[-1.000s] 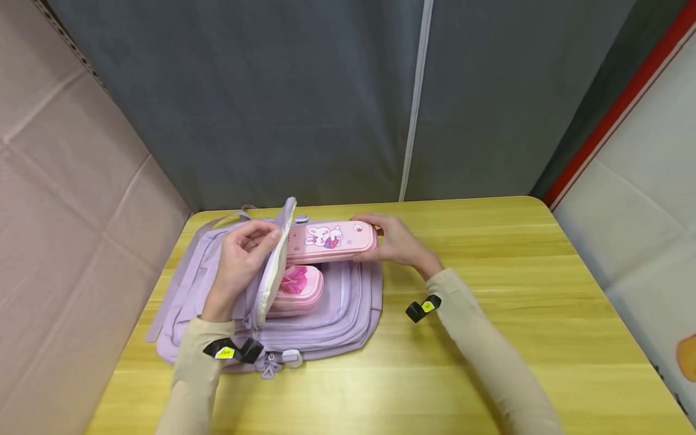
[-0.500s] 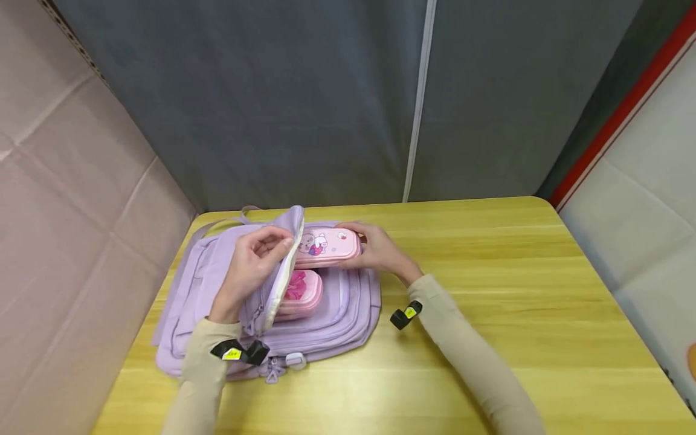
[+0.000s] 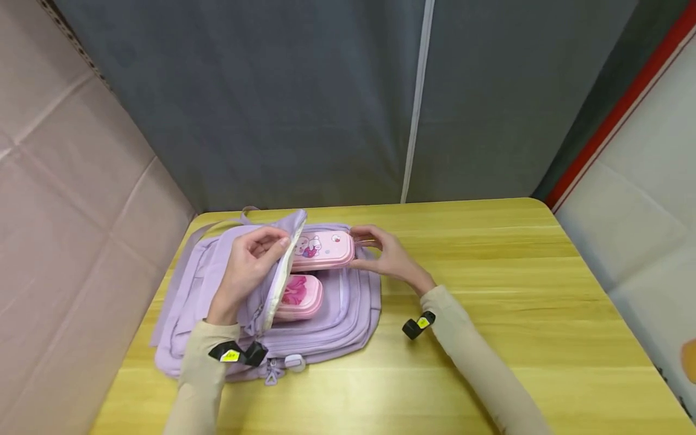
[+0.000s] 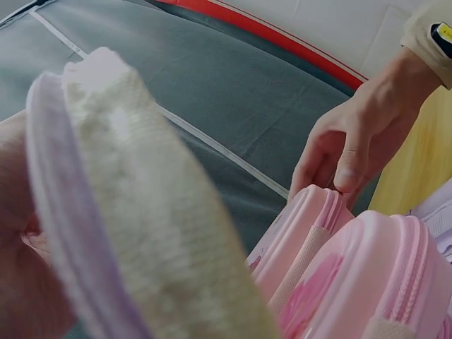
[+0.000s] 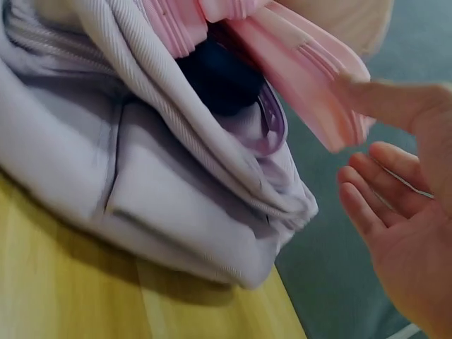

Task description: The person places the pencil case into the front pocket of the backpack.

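Observation:
A lilac backpack lies flat on the table with its front pocket unzipped. My left hand pinches the edge of the raised pocket flap, its pale lining showing. Under that flap sits a pink pencil case with a rabbit print, its left part hidden. Around its right end my right hand is spread; in the right wrist view the thumb touches the case's side while the fingers lie apart from its end. A second pink case with a bow print is partly covered by the flap.
The yellow wood-grain table extends right of the backpack. Behind it hangs a grey curtain, with a pinkish panel at left and a white wall at right. Zip pulls hang at the near edge.
The rabbit pencil case has slid left, deeper under the flap. My right hand followed it, then its fingers loosened and drew back slightly to the right. My left hand still holds the flap.

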`<state>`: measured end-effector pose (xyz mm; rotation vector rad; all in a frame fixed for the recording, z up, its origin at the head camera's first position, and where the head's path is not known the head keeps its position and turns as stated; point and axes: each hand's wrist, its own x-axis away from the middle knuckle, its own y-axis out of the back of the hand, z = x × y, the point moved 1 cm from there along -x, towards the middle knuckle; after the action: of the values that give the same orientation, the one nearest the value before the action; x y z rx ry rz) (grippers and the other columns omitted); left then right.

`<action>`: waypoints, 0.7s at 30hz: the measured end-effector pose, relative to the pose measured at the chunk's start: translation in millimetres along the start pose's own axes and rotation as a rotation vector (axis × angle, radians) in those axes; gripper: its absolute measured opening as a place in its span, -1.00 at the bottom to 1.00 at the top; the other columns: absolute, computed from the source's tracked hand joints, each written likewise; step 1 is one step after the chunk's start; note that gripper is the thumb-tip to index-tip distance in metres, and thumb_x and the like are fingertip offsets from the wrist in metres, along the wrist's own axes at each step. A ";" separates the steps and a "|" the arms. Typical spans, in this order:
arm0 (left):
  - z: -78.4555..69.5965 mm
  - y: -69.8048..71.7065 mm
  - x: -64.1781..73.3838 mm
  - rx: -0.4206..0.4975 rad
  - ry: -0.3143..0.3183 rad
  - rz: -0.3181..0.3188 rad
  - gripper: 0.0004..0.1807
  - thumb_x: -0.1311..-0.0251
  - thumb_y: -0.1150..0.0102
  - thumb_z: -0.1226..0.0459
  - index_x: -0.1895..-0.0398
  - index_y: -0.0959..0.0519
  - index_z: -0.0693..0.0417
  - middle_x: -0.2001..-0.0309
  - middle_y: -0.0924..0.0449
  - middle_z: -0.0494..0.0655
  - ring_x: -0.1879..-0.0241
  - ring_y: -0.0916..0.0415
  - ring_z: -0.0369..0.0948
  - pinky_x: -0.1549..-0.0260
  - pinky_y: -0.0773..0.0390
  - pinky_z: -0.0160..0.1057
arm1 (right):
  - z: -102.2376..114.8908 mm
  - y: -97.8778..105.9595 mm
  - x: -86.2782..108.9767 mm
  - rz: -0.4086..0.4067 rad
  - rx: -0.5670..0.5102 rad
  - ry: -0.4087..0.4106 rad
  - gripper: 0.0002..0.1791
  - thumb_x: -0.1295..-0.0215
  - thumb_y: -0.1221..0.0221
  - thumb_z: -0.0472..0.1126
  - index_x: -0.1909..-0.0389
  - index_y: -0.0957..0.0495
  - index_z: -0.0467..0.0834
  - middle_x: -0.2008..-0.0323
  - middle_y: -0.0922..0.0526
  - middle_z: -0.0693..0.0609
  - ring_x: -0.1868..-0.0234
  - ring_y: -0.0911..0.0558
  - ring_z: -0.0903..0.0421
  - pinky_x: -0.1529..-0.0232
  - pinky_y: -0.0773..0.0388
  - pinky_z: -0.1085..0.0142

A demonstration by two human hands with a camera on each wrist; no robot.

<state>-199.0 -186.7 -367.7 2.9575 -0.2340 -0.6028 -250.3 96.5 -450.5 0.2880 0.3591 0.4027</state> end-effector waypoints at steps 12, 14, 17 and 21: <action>2.9 -2.7 -4.2 -0.003 0.019 0.050 -0.83 -0.28 -0.17 0.54 0.15 -0.57 0.58 0.36 -0.70 -0.33 0.34 -0.60 -0.43 0.29 -0.61 -0.51 | -1.2 -2.2 6.1 -0.080 -0.119 0.027 -0.52 -0.12 -0.42 -0.47 -0.08 -0.56 -0.41 -0.07 -0.64 -0.32 -0.06 -0.68 -0.15 -0.20 -0.61 0.09; 3.7 -4.2 -5.4 -0.008 0.020 0.068 -0.83 -0.29 -0.16 0.54 0.14 -0.57 0.58 0.36 -0.69 -0.34 0.34 -0.59 -0.43 0.29 -0.60 -0.51 | -0.5 -3.5 6.4 -0.086 -0.128 0.015 -0.52 -0.11 -0.42 -0.48 -0.09 -0.56 -0.41 -0.07 -0.64 -0.32 -0.07 -0.68 -0.17 -0.20 -0.61 0.09; 4.4 -5.3 -6.7 -0.015 0.022 0.074 -0.83 -0.29 -0.16 0.54 0.14 -0.57 0.57 0.36 -0.68 -0.34 0.35 -0.58 -0.43 0.29 -0.60 -0.51 | 1.1 -5.8 5.0 -0.085 -0.133 0.003 -0.51 -0.12 -0.42 -0.47 -0.10 -0.56 -0.40 -0.08 -0.64 -0.31 -0.08 -0.68 -0.19 -0.21 -0.60 0.06; 4.0 -5.8 -7.7 -0.011 0.021 0.076 -0.83 -0.28 -0.16 0.54 0.13 -0.57 0.57 0.36 -0.67 -0.34 0.36 -0.57 -0.44 0.30 -0.59 -0.51 | 3.9 -10.4 0.4 -0.092 -0.151 -0.006 -0.51 -0.11 -0.42 -0.47 -0.10 -0.57 -0.39 -0.08 -0.64 -0.30 -0.10 -0.67 -0.20 -0.20 -0.61 0.07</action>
<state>-206.8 -180.0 -369.3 2.9274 -0.3377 -0.5621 -245.0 86.7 -450.7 0.1251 0.3330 0.3364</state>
